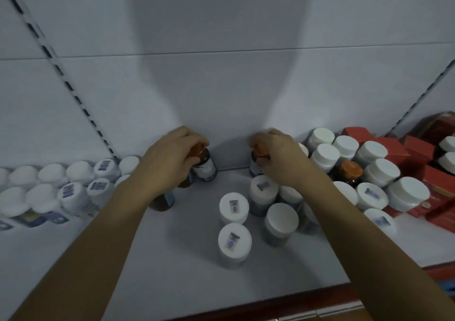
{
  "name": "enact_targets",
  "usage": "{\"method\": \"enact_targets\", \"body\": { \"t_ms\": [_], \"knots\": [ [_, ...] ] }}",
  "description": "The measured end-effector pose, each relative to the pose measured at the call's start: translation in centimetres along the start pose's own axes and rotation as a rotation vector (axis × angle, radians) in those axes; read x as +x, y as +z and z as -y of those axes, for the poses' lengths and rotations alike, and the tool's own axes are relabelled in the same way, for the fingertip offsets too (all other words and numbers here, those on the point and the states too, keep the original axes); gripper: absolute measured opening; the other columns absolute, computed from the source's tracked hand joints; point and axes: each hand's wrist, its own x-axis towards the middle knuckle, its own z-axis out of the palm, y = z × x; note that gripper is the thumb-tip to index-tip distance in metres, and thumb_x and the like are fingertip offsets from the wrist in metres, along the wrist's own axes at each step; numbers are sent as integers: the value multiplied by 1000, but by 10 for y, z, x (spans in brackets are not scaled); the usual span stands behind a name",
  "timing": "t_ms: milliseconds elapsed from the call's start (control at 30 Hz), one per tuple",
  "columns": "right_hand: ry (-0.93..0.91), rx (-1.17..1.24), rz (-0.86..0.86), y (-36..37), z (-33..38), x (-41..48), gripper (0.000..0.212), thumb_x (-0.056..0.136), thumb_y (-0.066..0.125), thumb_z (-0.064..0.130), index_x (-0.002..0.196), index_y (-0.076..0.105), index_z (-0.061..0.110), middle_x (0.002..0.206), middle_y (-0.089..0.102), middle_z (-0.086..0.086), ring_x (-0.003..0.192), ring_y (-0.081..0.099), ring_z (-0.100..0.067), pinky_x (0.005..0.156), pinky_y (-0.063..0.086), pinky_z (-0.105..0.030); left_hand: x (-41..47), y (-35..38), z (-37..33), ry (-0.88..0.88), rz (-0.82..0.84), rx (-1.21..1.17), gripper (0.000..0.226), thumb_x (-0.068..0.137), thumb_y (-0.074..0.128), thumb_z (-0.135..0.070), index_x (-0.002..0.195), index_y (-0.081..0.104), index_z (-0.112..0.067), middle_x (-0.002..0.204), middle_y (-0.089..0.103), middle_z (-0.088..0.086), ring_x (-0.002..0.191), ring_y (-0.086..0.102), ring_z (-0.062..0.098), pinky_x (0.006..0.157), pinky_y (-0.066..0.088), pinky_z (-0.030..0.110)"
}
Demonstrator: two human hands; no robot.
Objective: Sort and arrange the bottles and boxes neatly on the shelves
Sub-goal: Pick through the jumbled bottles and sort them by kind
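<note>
My left hand grips the orange cap of a brown glass bottle that stands near the back wall of the white shelf. Two more brown bottles stand partly hidden under my left wrist. My right hand grips the orange cap of another brown bottle, also close to the back wall. Several white-capped bottles stand loosely grouped in the middle of the shelf, below my right hand.
Rows of white-capped bottles fill the left of the shelf. At the right stand more white-capped bottles, one orange-capped brown bottle among them, and red boxes. The shelf's front edge is red-brown.
</note>
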Motion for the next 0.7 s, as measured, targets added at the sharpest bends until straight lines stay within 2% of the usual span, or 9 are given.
{"method": "enact_targets", "body": {
  "t_ms": [100, 167, 300, 367, 500, 567, 633, 700],
  "knots": [
    [-73, 27, 17, 1, 23, -2, 42, 86, 64, 10, 126, 63, 24, 115, 57, -6, 101, 58, -29, 76, 40, -30, 3, 4, 1, 37, -5, 69, 36, 92, 69, -19, 127, 64, -26, 122, 59, -4, 109, 58, 20, 87, 47, 32],
    [-112, 39, 44, 2, 37, -2, 44, 87, 66, 12, 128, 59, 26, 114, 59, -4, 102, 58, -26, 76, 39, -29, 4, 7, 1, 52, -14, 93, 36, 89, 72, -20, 125, 66, -23, 118, 64, -2, 107, 60, 22, 87, 46, 33],
    [-147, 83, 65, 2, 61, -8, 42, 86, 69, 16, 124, 57, 28, 110, 63, 1, 97, 58, -21, 77, 45, -30, 5, 10, 3, 39, -67, 26, 25, 82, 79, -21, 105, 70, -19, 102, 67, 0, 93, 62, 22, 79, 45, 31],
    [-182, 110, 94, 3, 73, -9, 37, 86, 71, 20, 119, 58, 28, 108, 64, 2, 95, 58, -21, 78, 46, -31, 3, 10, 4, 31, -70, 1, 25, 78, 83, -19, 101, 72, -16, 101, 63, 0, 91, 59, 21, 77, 44, 30],
    [-295, 88, 90, 18, 96, -7, 37, 81, 73, 21, 116, 61, 23, 108, 66, 0, 94, 61, -24, 72, 36, -27, -13, -5, 17, -22, -111, -12, 27, 79, 82, -15, 103, 73, -17, 105, 63, 1, 95, 60, 23, 80, 52, 41],
    [-329, 85, 68, 29, 107, -2, 39, 81, 74, 19, 118, 62, 19, 115, 66, -1, 100, 60, -25, 76, 39, -29, -28, -16, 29, -69, -165, -12, 26, 81, 79, -10, 106, 72, -17, 106, 65, 2, 97, 62, 25, 81, 54, 44],
    [-340, 102, 64, 38, 116, 3, 39, 82, 74, 19, 120, 62, 18, 117, 66, -3, 105, 58, -26, 79, 40, -29, -44, -24, 36, -106, -178, -13, 27, 83, 75, -5, 107, 72, -17, 107, 67, 2, 97, 62, 24, 83, 54, 43],
    [-360, 115, 69, 45, 122, 7, 37, 82, 74, 19, 117, 61, 18, 110, 67, -4, 101, 58, -28, 81, 44, -34, -55, -27, 39, -139, -171, -1, 27, 85, 72, -3, 107, 73, -17, 107, 68, 1, 96, 63, 23, 83, 52, 39]
  ]
}}
